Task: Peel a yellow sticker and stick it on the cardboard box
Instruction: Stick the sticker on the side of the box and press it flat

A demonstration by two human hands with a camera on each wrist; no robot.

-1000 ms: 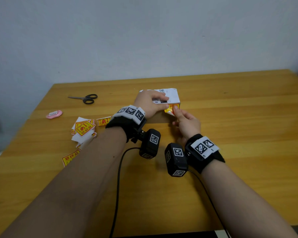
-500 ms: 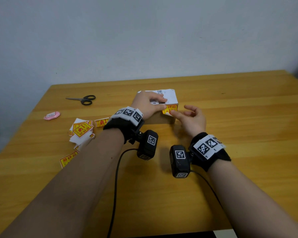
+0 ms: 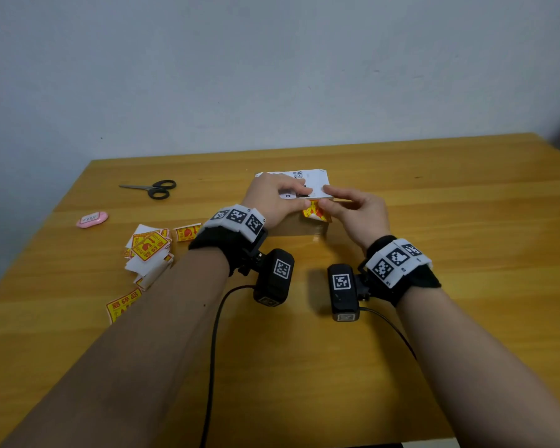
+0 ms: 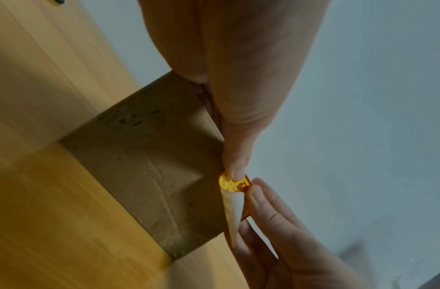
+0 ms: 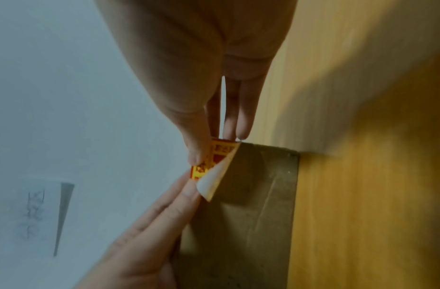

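Observation:
A small cardboard box (image 3: 291, 226) with a white label (image 3: 319, 181) on top stands mid-table. A yellow sticker (image 3: 316, 214) sits at its near top edge; a white flap of it curls loose over the front face (image 5: 212, 184). My left hand (image 3: 306, 198) lies flat on the box top, its straight thumb (image 4: 234, 166) pressing one end of the sticker (image 4: 232, 184). My right hand (image 3: 325, 202) pinches the other end (image 5: 217, 154) between thumb and fingers, just right of the left hand. The box's front face (image 4: 149, 172) is bare.
A heap of yellow stickers and white backings (image 3: 147, 250) lies left of my left wrist, with loose ones (image 3: 122, 305) nearer me. Scissors (image 3: 154, 188) and a pink oval object (image 3: 92, 219) lie far left. The wooden table (image 3: 466, 253) stretches right, its front edge near me.
My right hand, beside the box with fingers spread half a second ago, has gone back to the box's near top edge and taken hold of the sticker. The left hand has stayed on the box.

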